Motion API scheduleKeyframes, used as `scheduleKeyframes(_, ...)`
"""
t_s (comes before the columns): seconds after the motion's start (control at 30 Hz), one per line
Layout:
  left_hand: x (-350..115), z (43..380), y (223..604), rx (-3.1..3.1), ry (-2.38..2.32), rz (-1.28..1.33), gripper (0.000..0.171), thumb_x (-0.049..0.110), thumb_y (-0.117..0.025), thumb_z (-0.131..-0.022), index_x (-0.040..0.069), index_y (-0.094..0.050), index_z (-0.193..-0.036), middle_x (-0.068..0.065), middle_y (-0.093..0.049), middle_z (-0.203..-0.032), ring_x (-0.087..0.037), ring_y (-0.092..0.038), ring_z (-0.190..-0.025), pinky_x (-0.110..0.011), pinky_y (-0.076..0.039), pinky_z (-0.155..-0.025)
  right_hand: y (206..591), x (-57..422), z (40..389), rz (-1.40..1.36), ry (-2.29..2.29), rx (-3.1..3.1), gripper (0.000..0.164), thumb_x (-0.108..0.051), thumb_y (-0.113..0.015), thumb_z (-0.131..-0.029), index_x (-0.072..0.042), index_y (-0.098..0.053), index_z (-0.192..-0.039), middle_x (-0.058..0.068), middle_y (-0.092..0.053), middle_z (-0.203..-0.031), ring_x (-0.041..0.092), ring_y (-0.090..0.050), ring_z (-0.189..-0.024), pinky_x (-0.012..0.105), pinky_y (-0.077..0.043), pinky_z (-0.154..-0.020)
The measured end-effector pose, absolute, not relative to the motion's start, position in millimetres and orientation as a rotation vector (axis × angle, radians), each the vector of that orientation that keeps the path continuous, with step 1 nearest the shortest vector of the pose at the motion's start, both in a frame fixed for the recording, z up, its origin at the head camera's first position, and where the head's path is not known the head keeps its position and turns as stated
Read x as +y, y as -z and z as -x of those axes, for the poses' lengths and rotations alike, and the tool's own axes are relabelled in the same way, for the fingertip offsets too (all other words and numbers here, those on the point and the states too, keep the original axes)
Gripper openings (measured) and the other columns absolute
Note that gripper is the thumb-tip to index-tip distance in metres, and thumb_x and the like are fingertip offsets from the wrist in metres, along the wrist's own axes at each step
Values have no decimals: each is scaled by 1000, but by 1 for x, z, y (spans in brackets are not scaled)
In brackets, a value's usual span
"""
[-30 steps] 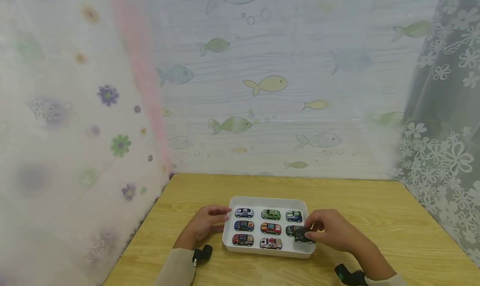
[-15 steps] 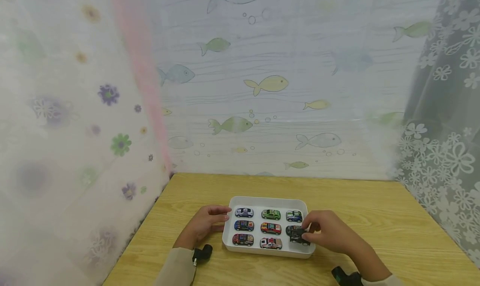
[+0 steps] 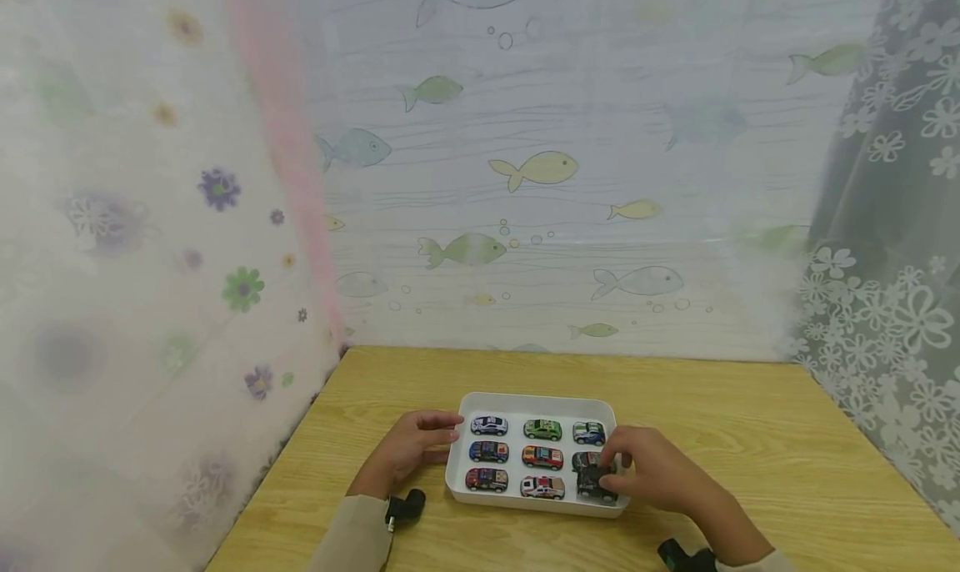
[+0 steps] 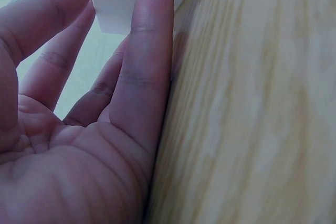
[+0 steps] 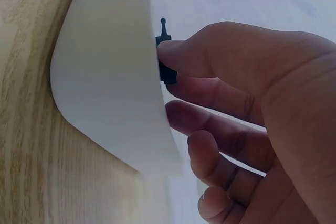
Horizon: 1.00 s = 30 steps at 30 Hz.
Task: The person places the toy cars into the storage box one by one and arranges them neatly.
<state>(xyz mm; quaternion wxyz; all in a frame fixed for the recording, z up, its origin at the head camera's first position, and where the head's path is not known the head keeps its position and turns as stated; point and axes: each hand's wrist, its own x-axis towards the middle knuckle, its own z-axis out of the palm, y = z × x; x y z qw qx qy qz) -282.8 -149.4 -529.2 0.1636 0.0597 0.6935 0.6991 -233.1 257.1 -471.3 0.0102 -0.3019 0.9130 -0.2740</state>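
A white tray [image 3: 536,403] bears several small toy cars in rows, among them a green one [image 3: 542,429], a red one [image 3: 542,457] and a white one [image 3: 542,488]. Over the tray's near right corner, my right hand [image 3: 652,470] pinches a black toy car [image 3: 588,482] between thumb and forefinger. In the right wrist view the tray wall hides most of that black car. The dark car [image 3: 585,459] just behind it is partly covered. My left hand [image 3: 405,449] touches the tray's left side with extended fingers [image 4: 149,30].
The tray stands on a wood-grain table [image 3: 420,372]. A curtain with fish [image 3: 540,168] hangs behind the table, and a flowered curtain [image 3: 150,305] hangs at the left. Black wrist cameras [image 3: 408,505] sit on both wrists.
My right hand has shifted slightly left and nearer the front with the black toy car, bringing it into the tray's near right corner. The left hand and tray look still.
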Motion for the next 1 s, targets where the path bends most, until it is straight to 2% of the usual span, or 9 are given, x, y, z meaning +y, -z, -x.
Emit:
scheduleKeyframes(0.37, -148, 283, 529, 1970, -1999, -174, 40, 15, -69, -87, 3, -60, -125, -15, -56, -129, -25, -62, -108, -43, -57, -84, 476, 258, 233, 995, 837, 2853, 13, -30, -79, -77, -25, -69, -83, -10, -61, -84, 10, -52, -70, 19, -42, -57)
scheduleKeyframes(0.8, -142, 287, 531, 1960, -2010, -217, 42, 16, -70, -87, 2, -60, -125, -15, -57, -129, -26, -61, -109, -43, -56, -85, 477, 261, 234, 913, 829, 2842, 13, -29, -79, -76, -25, -69, -83, -10, -60, -85, 8, -50, -69, 20, -42, -55)
scheduleKeyframes(1.0, -139, 286, 528, 1995, -1971, -224, 43, 20, -67, -89, 6, -58, -129, -13, -55, -133, -25, -60, -112, -43, -56, -85, 471, 267, 230, 850, 873, 2832, 18, -32, -78, -78, -21, -70, -90, -8, -63, -90, 6, -49, -69, 21, -43, -55)
